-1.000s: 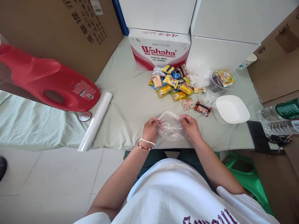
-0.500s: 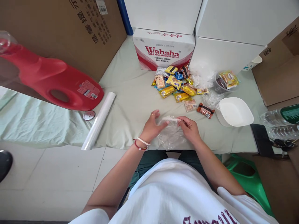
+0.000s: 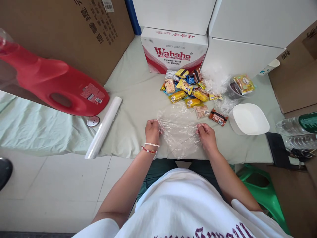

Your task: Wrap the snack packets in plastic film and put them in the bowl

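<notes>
A thin, clear plastic cover (image 3: 182,132) with a gathered edge is stretched between my two hands at the front of the table. My left hand (image 3: 152,130) is closed on its left side, with white and red bracelets on the wrist. On the right side, my right hand (image 3: 206,134) pinches the edge between thumb and fingers. Just beyond the cover lie a pink-and-clear wrapped snack (image 3: 201,111) and a brown-red wrapped snack (image 3: 218,117). Behind them is a heap of small packaged snacks (image 3: 184,86). A white bowl (image 3: 250,119) stands to the right of my right hand.
A roll of clear film (image 3: 104,128) and a red jug (image 3: 66,86) lie at left. The Wahaba-style printed carton (image 3: 173,53) stands behind the snacks. Crumpled clear plastic (image 3: 215,81) and a small tub of snacks (image 3: 239,87) are at back right. A black phone-like slab (image 3: 277,148) lies far right.
My hands have moved apart, the left one going left and closing on the plastic. The bunched cover is now pulled wide and spreads farther over the table.
</notes>
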A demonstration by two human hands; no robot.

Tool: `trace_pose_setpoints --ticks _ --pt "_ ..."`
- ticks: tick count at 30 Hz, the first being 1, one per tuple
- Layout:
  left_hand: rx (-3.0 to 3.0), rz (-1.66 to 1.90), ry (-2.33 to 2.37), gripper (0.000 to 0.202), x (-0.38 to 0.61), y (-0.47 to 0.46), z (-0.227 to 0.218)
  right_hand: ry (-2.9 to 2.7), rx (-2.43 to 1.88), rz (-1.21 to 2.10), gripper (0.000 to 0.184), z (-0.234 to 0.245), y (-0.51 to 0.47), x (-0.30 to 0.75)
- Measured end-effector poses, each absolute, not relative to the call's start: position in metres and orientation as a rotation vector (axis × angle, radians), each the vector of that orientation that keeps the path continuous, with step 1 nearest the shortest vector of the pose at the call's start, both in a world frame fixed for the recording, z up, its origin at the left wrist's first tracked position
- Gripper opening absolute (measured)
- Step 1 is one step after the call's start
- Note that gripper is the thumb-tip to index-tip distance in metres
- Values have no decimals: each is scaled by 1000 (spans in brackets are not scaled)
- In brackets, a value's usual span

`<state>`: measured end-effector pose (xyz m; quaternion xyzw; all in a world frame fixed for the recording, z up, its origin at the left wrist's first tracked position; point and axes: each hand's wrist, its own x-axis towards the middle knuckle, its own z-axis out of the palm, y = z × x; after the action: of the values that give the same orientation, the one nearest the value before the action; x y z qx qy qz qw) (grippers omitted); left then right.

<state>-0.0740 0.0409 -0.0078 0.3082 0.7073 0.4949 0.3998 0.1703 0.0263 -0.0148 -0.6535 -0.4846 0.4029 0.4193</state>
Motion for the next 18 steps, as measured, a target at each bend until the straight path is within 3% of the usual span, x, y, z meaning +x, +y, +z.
trace_pose_setpoints --ticks 4,7,10,12,18 --pt "1536 1294 1821 43 -83 33 6 -1254 -1654 1010 33 -18 27 169" --pt "2265 764 1179 43 -86 24 12 -1269 -1660 1000 30 -18 30 169" --pt "2358 470 869 31 -94 20 10 -1276 -1681 962 30 -17 33 174" --pt "2353 469 912 21 -108 18 7 -1290 -1704 924 30 -16 34 179" --pt "2281 516 1153 19 -169 -3 6 -1297 -1728 899 31 -17 36 189"
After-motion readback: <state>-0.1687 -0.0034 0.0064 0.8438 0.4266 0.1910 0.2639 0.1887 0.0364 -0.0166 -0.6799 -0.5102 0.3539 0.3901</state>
